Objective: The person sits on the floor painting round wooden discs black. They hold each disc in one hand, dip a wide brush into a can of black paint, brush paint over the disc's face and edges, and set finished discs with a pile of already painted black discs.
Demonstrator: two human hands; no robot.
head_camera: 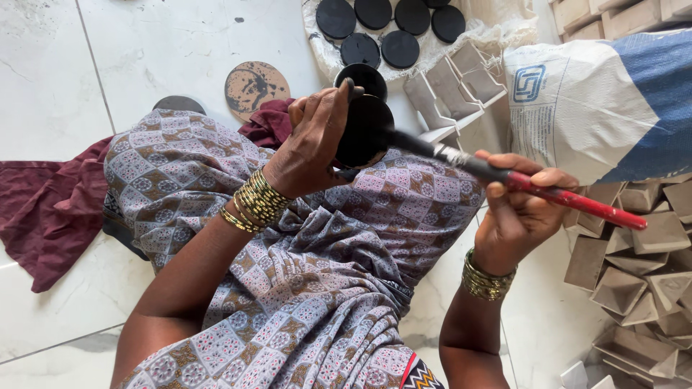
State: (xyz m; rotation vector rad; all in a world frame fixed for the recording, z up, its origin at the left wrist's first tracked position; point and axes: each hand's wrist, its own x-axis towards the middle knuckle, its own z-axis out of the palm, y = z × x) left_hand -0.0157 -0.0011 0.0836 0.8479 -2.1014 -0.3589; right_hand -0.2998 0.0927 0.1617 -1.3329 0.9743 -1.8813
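Brush point(504, 176) clenched in right hand point(522, 209) | long axis 10-to-4 o'clock | bristle end touches black disc point(364, 130) | disc pinched by left hand point(310, 144), at 10 o'clock from right grip

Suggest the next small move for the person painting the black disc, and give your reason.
Probably a short brush stroke across the disc: the left hand holds the disc upright, the right hand grips the red handle, and the bristles already touch its face.

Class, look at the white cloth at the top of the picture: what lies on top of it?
Six black round discs lie on the white cloth, in two rows. Whatever is under the discs or the cloth is covered and cannot be seen.
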